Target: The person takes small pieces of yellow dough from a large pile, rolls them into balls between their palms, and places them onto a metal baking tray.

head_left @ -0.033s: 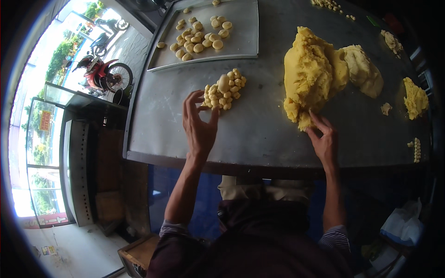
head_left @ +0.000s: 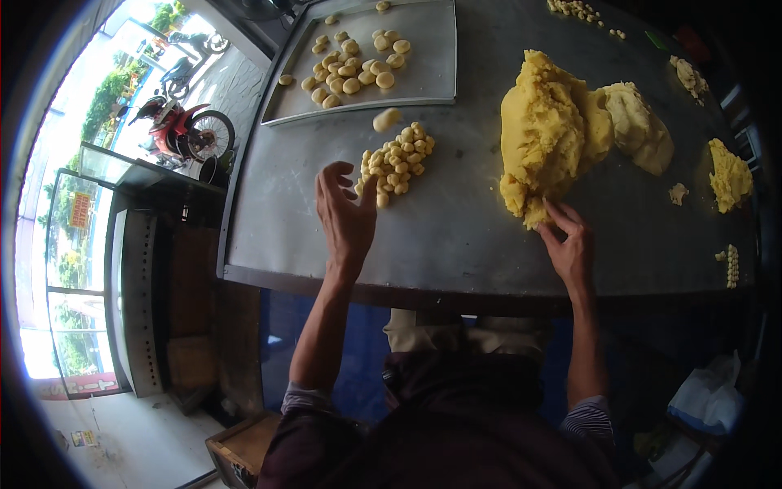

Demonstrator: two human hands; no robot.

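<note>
My left hand (head_left: 345, 213) holds nothing, its fingers curved and apart, just left of a pile of small dough balls (head_left: 394, 167). A larger pale dough ball (head_left: 387, 120), blurred by motion, is above that pile and just short of a metal tray (head_left: 285, 114). Several round dough balls (head_left: 348, 72) lie in the tray. At the lower tip of a big mound of yellow dough (head_left: 542, 122), my right hand (head_left: 569, 242) pinches a crumbly bit with thumb and fingers. A paler lump of dough (head_left: 637, 129) touches the mound's right side.
Further right on the metal table (head_left: 456, 244) lie a yellow dough piece (head_left: 730, 175), a short row of tiny dough balls (head_left: 732, 266) and a pale scrap (head_left: 689, 78). More small balls (head_left: 574, 9) sit at the far edge. A red motorbike (head_left: 175, 130) stands outside, left.
The larger dough ball has left the top of the small pile and moved up toward the tray. My left hand has drawn slightly back left, away from the pile. My right hand stays put.
</note>
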